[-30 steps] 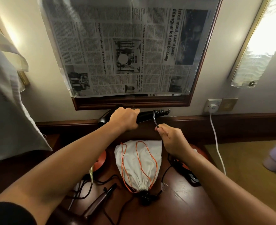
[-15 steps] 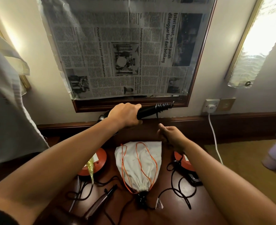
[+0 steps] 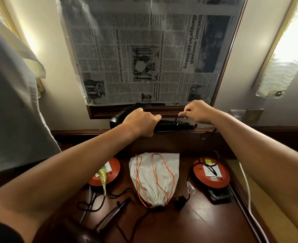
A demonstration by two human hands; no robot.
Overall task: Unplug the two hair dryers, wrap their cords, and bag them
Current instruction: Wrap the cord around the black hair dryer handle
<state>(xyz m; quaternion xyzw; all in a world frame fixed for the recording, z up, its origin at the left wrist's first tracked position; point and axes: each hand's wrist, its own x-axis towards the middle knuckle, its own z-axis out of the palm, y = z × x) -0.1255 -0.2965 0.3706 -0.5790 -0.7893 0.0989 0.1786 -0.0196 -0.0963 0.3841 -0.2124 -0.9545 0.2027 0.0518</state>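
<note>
Between left hand (image 3: 141,122) and right hand (image 3: 196,112), black hair dryer (image 3: 167,124).

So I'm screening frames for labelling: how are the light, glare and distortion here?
Head view: wall lamp blown out at right, another glow upper left; the desk is dim with soft reflections; wide-angle bending bows the forearms and walls; left hand, right hand and black hair dryer stay sharp.

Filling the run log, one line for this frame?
step: wrapping cord | left hand: grips hair dryer | right hand: pinches cord | bag: on table
</note>
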